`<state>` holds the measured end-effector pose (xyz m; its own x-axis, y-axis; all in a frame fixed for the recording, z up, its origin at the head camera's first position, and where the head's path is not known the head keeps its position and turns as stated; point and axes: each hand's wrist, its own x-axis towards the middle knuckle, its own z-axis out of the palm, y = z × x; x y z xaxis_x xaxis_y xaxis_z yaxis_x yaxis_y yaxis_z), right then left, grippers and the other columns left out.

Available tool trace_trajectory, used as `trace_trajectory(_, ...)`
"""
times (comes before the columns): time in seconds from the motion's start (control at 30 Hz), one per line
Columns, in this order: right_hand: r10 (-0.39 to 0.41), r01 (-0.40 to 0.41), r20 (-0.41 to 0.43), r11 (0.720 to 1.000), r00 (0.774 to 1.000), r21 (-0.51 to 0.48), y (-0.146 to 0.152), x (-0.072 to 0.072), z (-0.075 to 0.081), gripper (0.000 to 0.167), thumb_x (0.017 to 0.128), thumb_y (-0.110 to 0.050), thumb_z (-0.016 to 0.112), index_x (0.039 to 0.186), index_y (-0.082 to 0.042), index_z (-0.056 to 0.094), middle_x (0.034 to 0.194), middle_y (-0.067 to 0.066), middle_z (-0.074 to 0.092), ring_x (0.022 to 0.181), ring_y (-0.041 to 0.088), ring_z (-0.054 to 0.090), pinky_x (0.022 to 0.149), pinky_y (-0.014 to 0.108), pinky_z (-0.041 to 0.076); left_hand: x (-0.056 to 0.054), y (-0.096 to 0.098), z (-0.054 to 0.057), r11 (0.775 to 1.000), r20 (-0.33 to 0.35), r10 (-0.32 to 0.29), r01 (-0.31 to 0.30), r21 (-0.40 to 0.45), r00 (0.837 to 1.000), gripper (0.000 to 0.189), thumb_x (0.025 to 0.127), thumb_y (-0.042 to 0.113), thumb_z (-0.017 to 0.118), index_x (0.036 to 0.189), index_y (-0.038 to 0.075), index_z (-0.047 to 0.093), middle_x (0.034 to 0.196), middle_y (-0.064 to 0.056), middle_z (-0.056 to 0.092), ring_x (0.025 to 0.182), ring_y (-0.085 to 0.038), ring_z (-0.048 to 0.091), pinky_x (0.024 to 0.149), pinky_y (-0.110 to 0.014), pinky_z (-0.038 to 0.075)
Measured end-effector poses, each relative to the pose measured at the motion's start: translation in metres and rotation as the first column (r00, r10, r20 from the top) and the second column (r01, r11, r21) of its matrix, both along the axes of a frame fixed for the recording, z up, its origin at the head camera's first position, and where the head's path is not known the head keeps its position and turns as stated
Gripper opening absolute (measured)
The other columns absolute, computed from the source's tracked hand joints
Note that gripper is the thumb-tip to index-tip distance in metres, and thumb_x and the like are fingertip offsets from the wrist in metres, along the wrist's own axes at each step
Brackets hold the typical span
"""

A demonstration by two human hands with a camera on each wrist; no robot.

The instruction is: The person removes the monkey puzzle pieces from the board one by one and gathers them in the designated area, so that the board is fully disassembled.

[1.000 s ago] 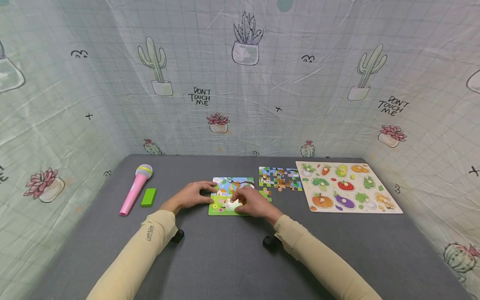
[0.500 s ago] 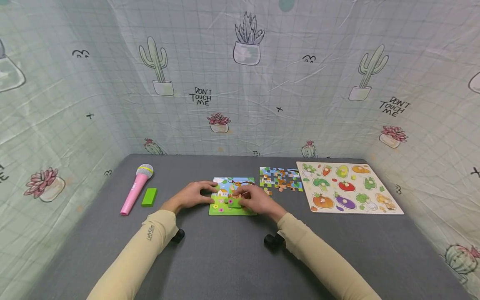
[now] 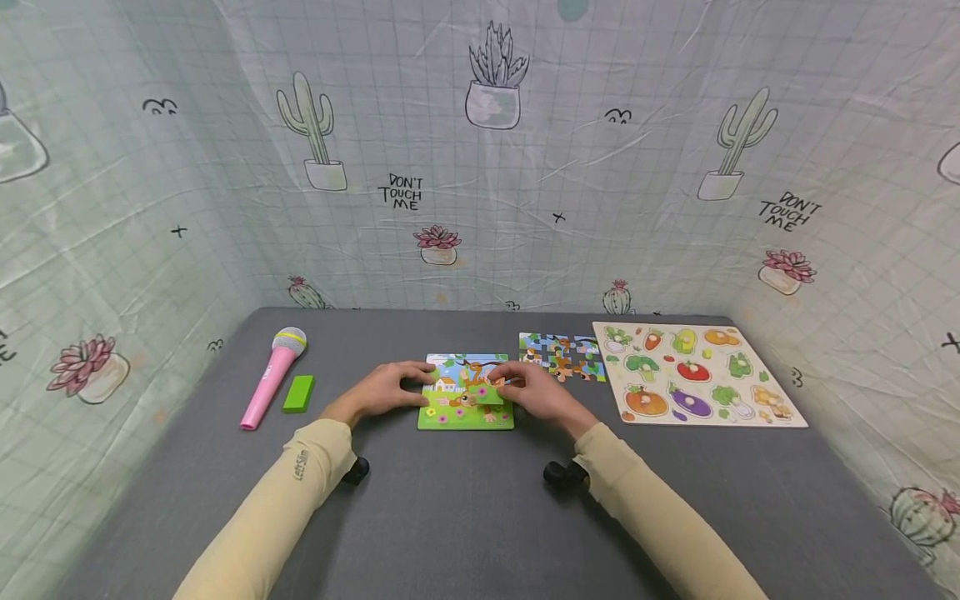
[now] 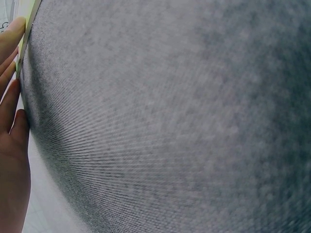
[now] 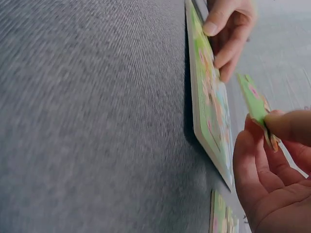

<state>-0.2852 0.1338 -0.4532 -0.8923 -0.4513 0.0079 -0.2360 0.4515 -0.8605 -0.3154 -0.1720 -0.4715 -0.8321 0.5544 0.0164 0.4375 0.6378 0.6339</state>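
Note:
The jigsaw puzzle board (image 3: 450,422), with a picture of a house, a monkey and flowers, lies in the middle of the table. My left hand (image 3: 388,388) rests at its left side, thumb and fingers spread and touching the edge. Between thumb and fingers, my right hand (image 3: 536,393) pinches a green puzzle piece (image 5: 253,98) with a pink flower. That piece is held tilted above the right part of the board, partly hiding the picture. In the left wrist view the fingers (image 4: 10,104) lie fairly straight along the board's edge.
Several joined puzzle pieces (image 3: 562,358) lie behind and right of the board, partly hidden by my right hand. A vegetable peg board (image 3: 708,392) is farther right. At left are a pink toy microphone (image 3: 273,375) and a green block (image 3: 298,394).
My right hand has moved right and slightly back with the puzzle piece, uncovering more of the board's lower middle. The piece has turned in the fingers. My left hand has stayed in place.

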Motion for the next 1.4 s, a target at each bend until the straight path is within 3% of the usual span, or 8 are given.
trace_trajectory(0.17,-0.025,0.025,0.018,0.999,1.0,-0.021,0.013,0.002,-0.001,0.028,0.096,-0.012,0.064,0.123,-0.006,0.064,0.128,0.012,0.059,0.114,0.031,0.058,0.088,0.042,0.052,-0.001,0.001,0.0,1.0,0.002,0.007,-0.007,-0.008,1.0,0.041,0.089,0.027,0.074,0.126,0.011,0.068,0.147,-0.004,0.048,0.14,-0.032,0.036,0.113,-0.053,0.032)
trace_trajectory(0.5,-0.096,0.097,0.036,0.995,0.995,-0.033,0.048,0.007,-0.003,0.031,0.098,-0.009,0.059,0.129,-0.004,0.062,0.136,0.018,0.054,0.125,0.039,0.05,0.097,0.042,0.049,-0.001,0.001,0.0,1.0,0.01,0.006,-0.006,-0.022,1.0,0.041,0.089,0.026,0.073,0.126,0.011,0.067,0.148,-0.005,0.048,0.14,-0.032,0.036,0.113,-0.054,0.031)
trace_trajectory(0.83,-0.203,0.204,-0.018,0.976,0.979,0.075,0.083,-0.001,-0.001,0.029,0.097,-0.011,0.062,0.124,-0.003,0.064,0.132,0.019,0.056,0.119,0.038,0.053,0.088,0.046,0.051,-0.001,0.001,0.002,1.0,0.007,0.006,-0.006,-0.028,1.0,0.041,0.088,0.027,0.074,0.125,0.01,0.068,0.147,-0.005,0.048,0.14,-0.032,0.036,0.113,-0.054,0.031)
trace_trajectory(1.2,-0.179,0.177,-0.013,0.963,0.984,0.205,0.1,-0.006,0.001,0.027,0.096,-0.007,0.06,0.122,-0.003,0.066,0.128,0.02,0.058,0.116,0.038,0.053,0.089,0.048,0.049,0.001,0.003,0.005,0.998,0.006,0.025,-0.024,-0.05,1.0,0.041,0.088,0.026,0.074,0.125,0.009,0.068,0.147,-0.005,0.048,0.14,-0.032,0.036,0.114,-0.053,0.03)
trace_trajectory(1.4,-0.154,0.154,-0.017,0.97,0.988,0.188,0.099,-0.006,-0.003,0.026,0.096,-0.007,0.06,0.121,-0.002,0.066,0.127,0.02,0.059,0.115,0.036,0.054,0.09,0.048,0.049,0.001,0.003,0.005,0.999,0.009,0.023,-0.023,-0.046,1.0,0.041,0.088,0.026,0.074,0.125,0.009,0.068,0.147,-0.005,0.048,0.14,-0.032,0.036,0.114,-0.053,0.03)
